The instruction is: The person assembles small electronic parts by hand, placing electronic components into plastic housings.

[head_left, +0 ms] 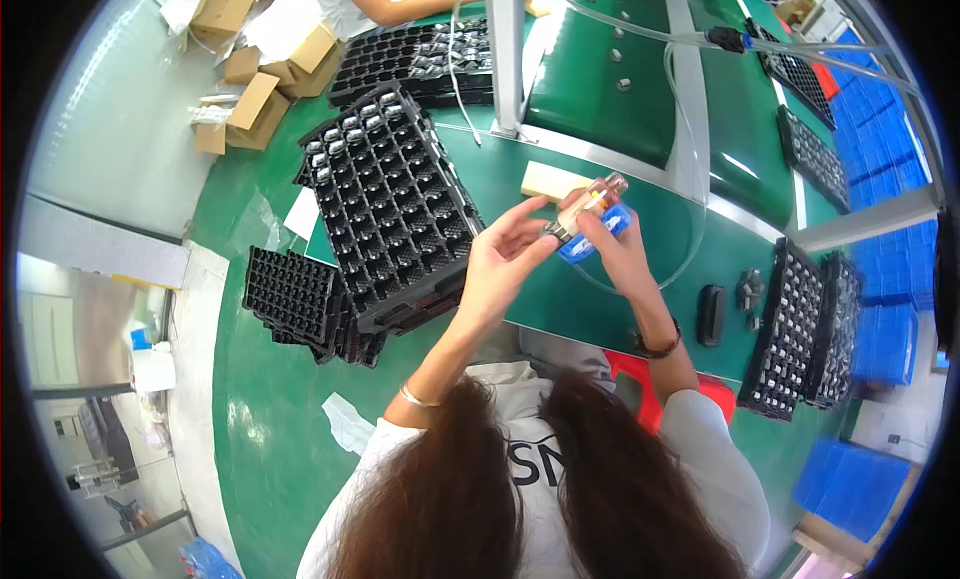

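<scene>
My right hand (625,254) is closed around a small blue plastic piece (606,231) with a white mark, above the green table (560,314). A clear, shiny cylindrical end (615,183) shows beyond its fingers; whether it joins the blue piece I cannot tell. My left hand (503,254) comes in from the left, thumb and forefinger pinching a small shiny metallic part (556,231) at the near left end of the held item. Its other fingers are curled loosely. Behind both hands a cream-coloured block (543,182) lies on the table.
Stacked black compartment trays (390,194) tilt at my left, some cells filled with shiny parts. More black trays (785,329) stand right, near loose metal parts (748,289) and a black oblong case (711,315). Beyond runs a green conveyor (605,99); clear tubing (680,99) crosses it. A co-worker's arm (400,9) reaches in.
</scene>
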The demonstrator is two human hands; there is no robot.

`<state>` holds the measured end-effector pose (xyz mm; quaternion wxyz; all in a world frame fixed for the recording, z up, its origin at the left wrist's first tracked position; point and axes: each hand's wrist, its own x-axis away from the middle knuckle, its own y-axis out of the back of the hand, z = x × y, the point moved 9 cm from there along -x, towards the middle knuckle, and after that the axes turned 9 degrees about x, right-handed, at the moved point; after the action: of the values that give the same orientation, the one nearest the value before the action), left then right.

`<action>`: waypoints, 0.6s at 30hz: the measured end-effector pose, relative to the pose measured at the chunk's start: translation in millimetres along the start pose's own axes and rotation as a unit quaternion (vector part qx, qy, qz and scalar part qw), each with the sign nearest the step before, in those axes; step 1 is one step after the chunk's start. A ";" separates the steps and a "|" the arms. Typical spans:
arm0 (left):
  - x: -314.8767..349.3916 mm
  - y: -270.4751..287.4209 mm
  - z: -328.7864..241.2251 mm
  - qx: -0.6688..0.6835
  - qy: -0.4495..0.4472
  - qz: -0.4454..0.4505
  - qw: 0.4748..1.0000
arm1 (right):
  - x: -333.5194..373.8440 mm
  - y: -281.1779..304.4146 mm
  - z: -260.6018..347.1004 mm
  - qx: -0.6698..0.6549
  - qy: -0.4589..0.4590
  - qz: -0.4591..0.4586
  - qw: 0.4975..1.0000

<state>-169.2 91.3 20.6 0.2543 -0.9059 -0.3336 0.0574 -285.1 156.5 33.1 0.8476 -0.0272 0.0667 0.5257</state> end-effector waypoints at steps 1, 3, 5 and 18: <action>-0.3 0.8 2.2 0.009 -0.006 0.004 1.000 | 1.7 -0.6 -1.7 0.001 -0.004 0.003 1.000; 1.9 0.8 2.2 0.009 -0.006 -0.003 1.000 | 3.2 -6.2 -1.6 -0.004 -0.005 0.004 1.000; 5.5 3.2 -0.6 0.004 -0.013 -0.013 1.000 | 4.5 -12.4 -3.4 -0.015 -0.001 0.006 1.000; -96.3 140.4 -147.2 -0.605 -0.317 -0.149 0.715 | -53.4 38.2 -57.6 0.377 0.053 -0.140 0.914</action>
<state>-122.4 -122.9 71.4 -0.4641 -0.7335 -0.4886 0.0887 -347.5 119.4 -15.4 0.8551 0.2578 0.3001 0.3349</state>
